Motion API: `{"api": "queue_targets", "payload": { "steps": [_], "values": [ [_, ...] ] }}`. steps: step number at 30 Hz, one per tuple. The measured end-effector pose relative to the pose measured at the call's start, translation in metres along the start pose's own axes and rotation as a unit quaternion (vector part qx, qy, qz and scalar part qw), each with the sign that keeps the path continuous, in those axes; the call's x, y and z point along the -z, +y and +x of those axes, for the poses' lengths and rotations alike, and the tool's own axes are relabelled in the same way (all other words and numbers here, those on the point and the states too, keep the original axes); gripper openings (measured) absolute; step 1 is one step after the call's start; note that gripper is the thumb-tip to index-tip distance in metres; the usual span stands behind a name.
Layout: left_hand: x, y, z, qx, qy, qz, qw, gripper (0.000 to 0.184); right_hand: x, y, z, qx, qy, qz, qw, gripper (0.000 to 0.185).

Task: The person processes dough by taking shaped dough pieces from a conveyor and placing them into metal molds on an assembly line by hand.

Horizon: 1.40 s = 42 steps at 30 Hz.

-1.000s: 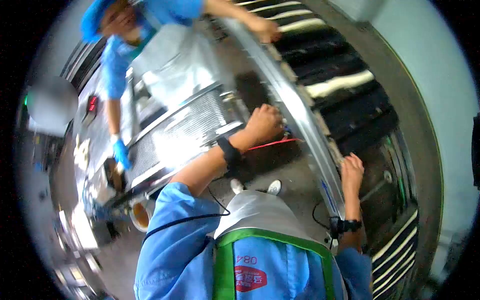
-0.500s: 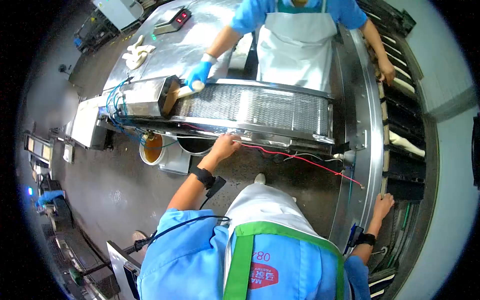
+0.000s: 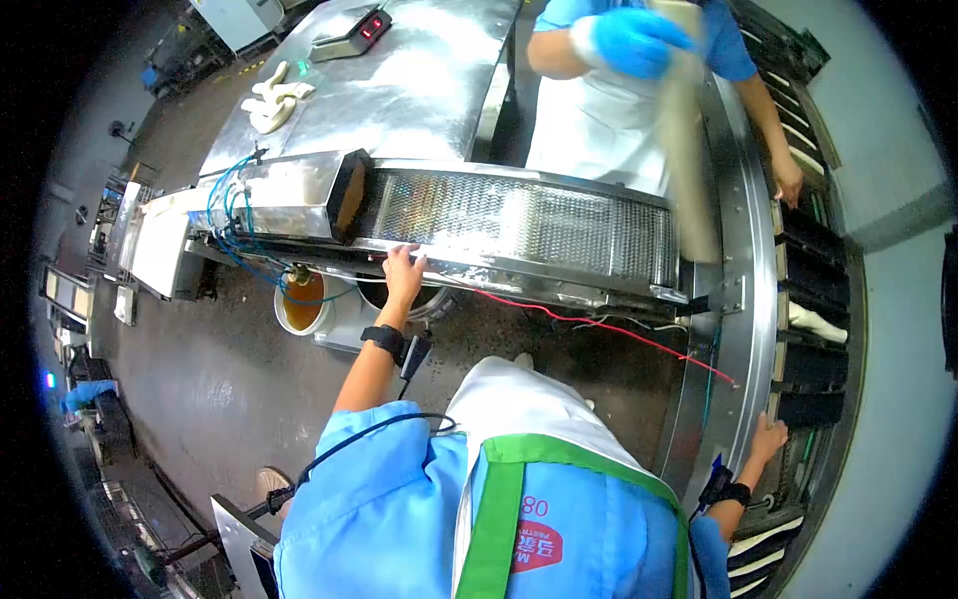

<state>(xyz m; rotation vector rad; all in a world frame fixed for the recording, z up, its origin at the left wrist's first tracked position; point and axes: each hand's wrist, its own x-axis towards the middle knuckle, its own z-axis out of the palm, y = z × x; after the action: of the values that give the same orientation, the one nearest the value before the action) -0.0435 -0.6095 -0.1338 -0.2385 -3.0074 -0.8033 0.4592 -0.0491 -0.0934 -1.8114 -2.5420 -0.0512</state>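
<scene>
My left hand [image 3: 403, 277] is at the near edge of the mesh conveyor [image 3: 519, 222], fingers spread, with nothing held in it. My right hand [image 3: 766, 439] rests at the outer edge of the metal rail [image 3: 753, 329], beside the dark trays [image 3: 810, 364]; its fingers are small and partly curled. A white dough strip [image 3: 816, 322] lies in one of these trays. Across the conveyor, a co-worker's blue-gloved hand [image 3: 639, 42] holds up a long dough strip [image 3: 685, 150], blurred by motion. The co-worker's other hand [image 3: 787, 178] is at the trays.
Dough pieces [image 3: 271, 100] and a scale [image 3: 349, 36] are on the metal table [image 3: 419, 100]. A metal machine housing [image 3: 289, 195] with blue tubes stands at the conveyor's left end. Below are a bucket of amber liquid [image 3: 303, 302] and a red cord [image 3: 599, 321].
My left hand has moved left and up to the conveyor edge. The co-worker's gloved hand has lifted a dough strip from the conveyor and swung it right. My right hand sits slightly lower.
</scene>
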Motion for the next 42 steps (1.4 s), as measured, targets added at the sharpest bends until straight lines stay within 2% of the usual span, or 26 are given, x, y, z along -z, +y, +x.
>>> {"api": "queue_targets", "payload": {
  "steps": [3,4,7,10,12,13,15,16,18,19,20,22,25,26,27,29,31,33,37,40,41,42],
  "values": [
    [-0.006,-0.005,0.013,-0.012,0.037,-0.007,0.999,0.031,-0.008,0.011,-0.009,-0.017,0.013,0.005,1.0,0.063],
    [-0.008,-0.005,0.015,0.013,0.038,-0.009,0.999,0.033,-0.007,0.014,-0.012,-0.018,0.014,0.004,1.0,0.063],
    [-0.008,-0.007,0.016,0.055,0.013,-0.008,0.998,0.041,0.01,0.006,-0.026,-0.034,-0.03,-0.024,0.999,0.059],
    [-0.006,-0.001,0.01,0.062,0.067,-0.011,0.996,0.051,-0.005,0.023,-0.027,-0.009,-0.01,-0.04,0.999,0.05],
    [-0.004,0.009,0.006,0.074,0.073,-0.016,0.994,0.051,-0.008,0.024,-0.039,0.051,0.098,-0.068,0.992,0.042],
    [-0.002,0.008,0.005,0.089,0.079,-0.016,0.993,0.051,-0.006,0.025,-0.037,0.056,0.098,-0.067,0.991,0.042],
    [-0.005,0.002,0.006,0.1,0.089,-0.012,0.991,0.049,0.048,-0.026,-0.055,-0.068,-0.092,-0.064,0.991,0.059],
    [-0.001,0.005,0.007,0.127,0.065,-0.014,0.99,0.046,0.033,-0.01,-0.048,-0.084,-0.101,-0.064,0.989,0.063],
    [-0.002,-0.005,0.015,0.169,0.042,-0.017,0.985,0.034,0.009,0.024,-0.042,-0.048,-0.085,-0.092,0.991,0.065],
    [0.001,-0.007,0.022,0.172,0.043,-0.016,0.984,0.034,0.001,0.031,-0.038,-0.016,-0.068,-0.121,0.99,0.066],
    [0.004,-0.007,0.027,0.196,0.039,-0.015,0.98,0.031,0.018,0.014,-0.043,-0.047,-0.087,-0.109,0.989,0.067],
    [0.001,-0.015,0.034,0.212,0.058,-0.009,0.975,0.027,0.012,0.021,-0.043,-0.039,-0.07,-0.098,0.992,0.065],
    [0.004,-0.025,0.04,0.234,0.047,-0.035,0.971,0.029,0.02,0.016,-0.046,-0.03,-0.064,-0.07,0.995,0.062],
    [-0.017,-0.063,0.048,0.227,0.037,-0.098,0.968,0.032,0.024,0.013,-0.047,-0.028,-0.078,-0.054,0.995,0.06],
    [-0.016,-0.058,0.046,0.229,0.034,-0.098,0.968,0.032,0.024,0.017,-0.045,-0.028,-0.079,-0.057,0.995,0.06],
    [-0.012,-0.043,0.043,0.24,0.068,-0.088,0.964,0.034,0.022,0.026,-0.039,0.064,-0.034,-0.018,0.997,0.055],
    [0.002,-0.019,0.04,0.258,0.051,-0.051,0.963,0.034,0.026,0.015,-0.035,0.06,-0.041,-0.027,0.997,0.053],
    [0.001,-0.015,0.043,0.279,0.037,-0.041,0.959,0.035,0.019,0.015,-0.024,0.062,-0.005,-0.002,0.998,0.052],
    [0.001,-0.013,0.048,0.286,0.035,-0.059,0.956,0.035,0.02,0.005,-0.013,0.035,-0.038,-0.014,0.999,0.055],
    [-0.014,-0.045,0.078,0.288,0.064,-0.123,0.948,0.039,0.025,0.001,-0.014,0.046,-0.042,-0.012,0.998,0.056],
    [-0.003,-0.038,0.091,0.343,0.059,-0.134,0.928,0.047,0.016,0.008,-0.01,0.045,-0.044,-0.012,0.998,0.056],
    [-0.013,-0.065,0.117,0.38,0.028,-0.143,0.913,0.053,0.006,0.014,-0.005,0.084,-0.005,-0.023,0.996,0.057]
  ]
}}
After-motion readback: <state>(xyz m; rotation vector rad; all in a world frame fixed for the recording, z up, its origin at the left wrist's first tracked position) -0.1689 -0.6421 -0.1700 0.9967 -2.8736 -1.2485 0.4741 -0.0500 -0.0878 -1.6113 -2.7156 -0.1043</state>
